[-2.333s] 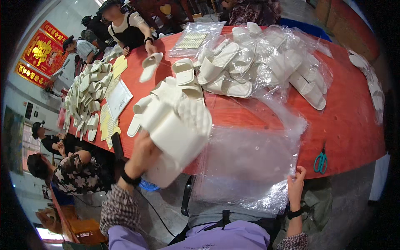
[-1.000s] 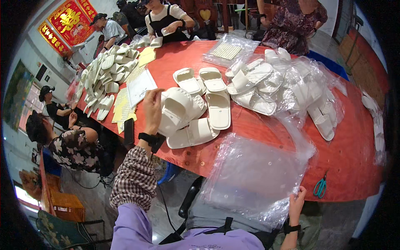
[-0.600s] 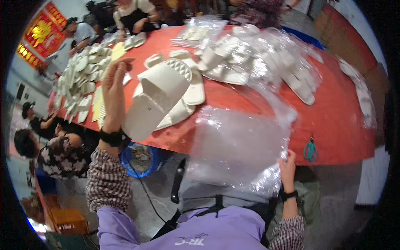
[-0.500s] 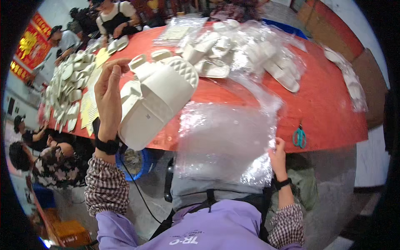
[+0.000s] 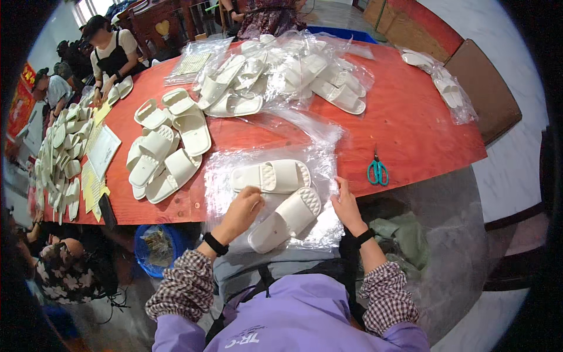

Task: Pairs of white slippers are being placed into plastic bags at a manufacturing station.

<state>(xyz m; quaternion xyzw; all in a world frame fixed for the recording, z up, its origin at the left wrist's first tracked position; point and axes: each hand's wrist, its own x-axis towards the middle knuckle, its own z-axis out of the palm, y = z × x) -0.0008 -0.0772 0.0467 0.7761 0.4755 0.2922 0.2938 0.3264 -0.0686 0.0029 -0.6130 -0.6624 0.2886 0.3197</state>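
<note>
Two white slippers lie on a clear plastic bag [image 5: 214, 199] at the table's front edge. The upper slipper [image 5: 243, 176] lies crosswise; the lower slipper [image 5: 271, 233] slants, with its quilted toe up and right. Close beside both, over the bag's left half, is my left hand [image 5: 239, 212]. Its fingers are curled together, and whatever is in them is hidden. At the bag's right edge my right hand [image 5: 348, 210] is closed, thumb and fingers pinching the plastic.
Left of the bag sits a group of loose white slippers [image 5: 176, 176]. Teal-handled scissors [image 5: 377, 171] lie at right. Bagged slippers [image 5: 305, 73] heap up at the back of the red table [image 5: 416, 135]. A blue bin [image 5: 141, 249] stands below the front edge. Other people are at far left.
The white slippers that hung large beside my raised left hand are no longer there; two now rest on the bag. My left hand has come down and right. The whole view has shifted.
</note>
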